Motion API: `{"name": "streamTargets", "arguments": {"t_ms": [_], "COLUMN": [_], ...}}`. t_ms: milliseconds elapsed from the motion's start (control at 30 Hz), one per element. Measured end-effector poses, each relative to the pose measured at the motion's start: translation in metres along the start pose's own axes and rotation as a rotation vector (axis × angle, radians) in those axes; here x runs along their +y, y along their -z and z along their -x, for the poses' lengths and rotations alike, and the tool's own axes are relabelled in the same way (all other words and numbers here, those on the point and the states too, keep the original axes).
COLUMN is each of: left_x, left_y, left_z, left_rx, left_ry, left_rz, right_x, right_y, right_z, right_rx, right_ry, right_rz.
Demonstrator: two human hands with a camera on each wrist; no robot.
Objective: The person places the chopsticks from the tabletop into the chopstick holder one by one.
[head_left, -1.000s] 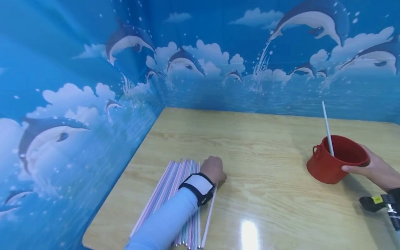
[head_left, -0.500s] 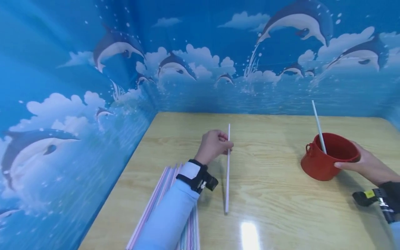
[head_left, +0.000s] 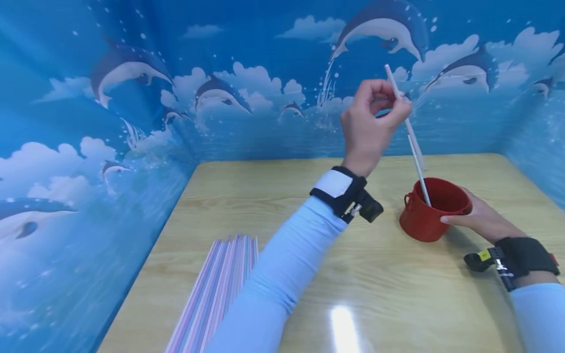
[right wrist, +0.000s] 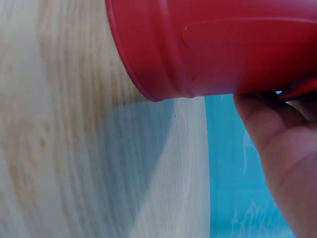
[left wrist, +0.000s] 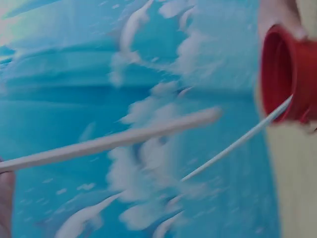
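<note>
High over the table, my left hand [head_left: 368,122] pinches a thin pale pinkish stick [head_left: 391,77] near its upper end. The stick slants down, its lower end above a red bucket [head_left: 421,223]. In the left wrist view the held stick [left wrist: 109,144] is apart from the bucket's mouth [left wrist: 277,74]. One pale blue-white stick [head_left: 421,179] leans inside the bucket, its top sticking well out. My right hand [head_left: 483,218] grips the bucket's right side at the rim, thumb on the near outside. The right wrist view shows the bucket's wall [right wrist: 223,49] and part of that hand [right wrist: 292,163].
A bundle of thin pastel sticks [head_left: 220,279] lies on the left of the wooden table [head_left: 282,196], partly behind my left sleeve. Blue dolphin-print cloth [head_left: 256,132] closes off the back and the sides.
My left hand has picked a stick from beside the bundle, lifted it and carried it right towards the bucket. The right hand keeps its hold; the head view has shifted right.
</note>
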State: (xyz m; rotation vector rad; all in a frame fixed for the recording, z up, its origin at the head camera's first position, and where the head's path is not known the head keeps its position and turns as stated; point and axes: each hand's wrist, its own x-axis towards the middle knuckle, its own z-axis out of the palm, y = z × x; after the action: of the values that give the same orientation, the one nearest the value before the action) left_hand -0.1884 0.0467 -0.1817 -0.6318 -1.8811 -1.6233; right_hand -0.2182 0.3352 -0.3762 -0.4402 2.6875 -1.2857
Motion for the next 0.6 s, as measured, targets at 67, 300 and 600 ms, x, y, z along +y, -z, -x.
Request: {"name": "streamTargets", "arguments": {"t_ms": [67, 300, 600], "left_x": [-0.007, -0.058, -0.093], "left_y": [-0.016, -0.071, -0.097], "left_z": [0.003, 0.027, 0.051], "left_rx": [-0.013, -0.165, -0.152], "left_ry": [0.003, 0.104, 0.286], "left_rz": [0.008, -0.136, -0.154], "right_x": [-0.002, -0.004, -0.004], "right_y": [0.000, 0.000, 0.002], "right_z": [-0.002, -0.001, 0.002], "right_rx": [-0.004, -0.003, -0.009], "right_ry": [0.006, 0.008, -0.026], "right_rz": [-0.007, -0.009, -0.014]}}
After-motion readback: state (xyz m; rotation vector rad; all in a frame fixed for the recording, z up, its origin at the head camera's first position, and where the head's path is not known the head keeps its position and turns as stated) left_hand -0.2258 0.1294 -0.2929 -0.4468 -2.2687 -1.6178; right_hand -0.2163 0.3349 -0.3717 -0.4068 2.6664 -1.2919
